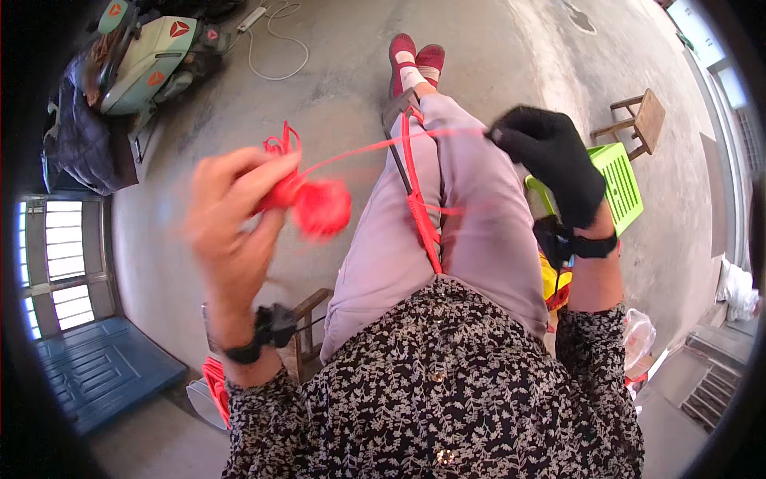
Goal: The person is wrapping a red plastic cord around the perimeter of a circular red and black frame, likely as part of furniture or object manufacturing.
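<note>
My bare left hand [235, 211] is closed around a small red bundle of cord [321, 209], with thin loops sticking up above the fingers. From it a red strand [375, 146] stretches across my lap to my right hand [558, 156]. That hand wears a black glove, and its fingertips are pinched on the strand. Between my thighs lies a long, thin black bar [396, 152] with a red-wrapped length [419, 211] beside it, reaching from my waist toward my knees. A loose red strand leads off its middle to the right. The left hand and the bundle are partly blurred.
A green plastic basket [621, 188] stands beyond my right wrist, near a wooden stool [648, 120]. At the far left is a parked scooter [152, 68]; a white cable [279, 76] lies on the floor. More red material [215, 387] is beside my left elbow.
</note>
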Demonstrator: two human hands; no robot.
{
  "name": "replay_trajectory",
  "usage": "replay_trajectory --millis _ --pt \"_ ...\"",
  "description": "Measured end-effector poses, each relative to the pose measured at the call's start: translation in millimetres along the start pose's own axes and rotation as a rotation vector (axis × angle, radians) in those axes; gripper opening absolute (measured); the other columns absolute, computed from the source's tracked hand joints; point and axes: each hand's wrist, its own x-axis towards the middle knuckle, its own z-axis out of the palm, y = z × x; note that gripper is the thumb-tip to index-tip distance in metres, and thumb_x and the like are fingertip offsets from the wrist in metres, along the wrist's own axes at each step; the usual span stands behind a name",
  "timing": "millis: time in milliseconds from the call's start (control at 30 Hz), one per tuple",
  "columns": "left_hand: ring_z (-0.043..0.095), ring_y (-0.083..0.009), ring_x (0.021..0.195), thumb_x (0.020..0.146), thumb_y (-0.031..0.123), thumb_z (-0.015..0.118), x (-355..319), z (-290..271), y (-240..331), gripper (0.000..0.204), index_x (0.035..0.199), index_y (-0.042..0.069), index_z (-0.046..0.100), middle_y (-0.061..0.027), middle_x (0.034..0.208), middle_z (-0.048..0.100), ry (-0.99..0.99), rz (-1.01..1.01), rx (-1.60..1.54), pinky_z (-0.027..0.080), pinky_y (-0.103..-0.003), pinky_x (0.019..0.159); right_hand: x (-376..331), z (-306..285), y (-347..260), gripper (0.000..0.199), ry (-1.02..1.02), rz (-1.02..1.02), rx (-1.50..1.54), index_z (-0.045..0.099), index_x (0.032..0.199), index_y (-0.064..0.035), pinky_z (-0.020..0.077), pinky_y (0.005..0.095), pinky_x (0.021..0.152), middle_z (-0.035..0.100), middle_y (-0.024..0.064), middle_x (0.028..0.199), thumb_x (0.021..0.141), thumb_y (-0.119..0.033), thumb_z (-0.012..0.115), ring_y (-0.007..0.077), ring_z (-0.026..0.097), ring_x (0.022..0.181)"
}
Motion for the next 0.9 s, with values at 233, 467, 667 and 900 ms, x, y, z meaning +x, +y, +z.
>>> replay_trajectory --millis 233,467,667,900 --pt "0.063 -0.0206 0.079 0.068 -0.001 0.069 -40.0 136.8 -58.0 0.034 0.101 0.005 0.062 -0.0093 0.087 0.065 -0.094 -0.639 -0.403 0.050 -0.033 0.075 28.6 63.8 62.8 0.046 0.096 -0.260 -0.462 0.064 0.109 -0.0105 0.0462 0.0403 0.093 0.052 0.0189 0.127 0.070 -0.032 0.075 0.0340 0.054 0.112" --pt "0.064 -0.0136 0.081 0.073 0.001 0.069 -32.0 161.1 -48.7 0.028 0.100 -0.004 0.061 -0.0087 0.090 0.068 -0.277 -0.863 -0.771 0.050 -0.028 0.076 28.7 100.7 74.0 0.051 -0.003 -0.130 -0.211 0.060 0.114 -0.0061 0.0434 0.0377 0.098 0.052 0.0189 0.129 0.072 -0.032 0.075 0.0302 0.052 0.119" --pt "0.062 -0.0126 0.086 0.074 -0.004 0.065 -23.3 158.2 -39.3 0.025 0.099 -0.003 0.061 -0.0070 0.097 0.066 -0.332 -0.792 -1.000 0.050 -0.027 0.081 28.1 102.1 83.4 0.048 -0.056 -0.001 0.174 0.056 0.122 -0.0039 0.0434 0.0311 0.096 0.057 0.0109 0.122 0.079 -0.021 0.069 0.0191 0.056 0.111" --pt "0.061 -0.0122 0.089 0.081 0.000 0.063 -24.7 127.4 -35.0 0.016 0.096 -0.002 0.061 -0.0076 0.098 0.064 -0.098 -0.639 -0.991 0.048 -0.025 0.081 15.4 56.0 71.6 0.050 0.211 -0.178 0.757 0.041 0.132 0.0062 0.0393 0.0379 0.102 0.056 0.0140 0.125 0.095 -0.027 0.044 0.0251 0.053 0.115"
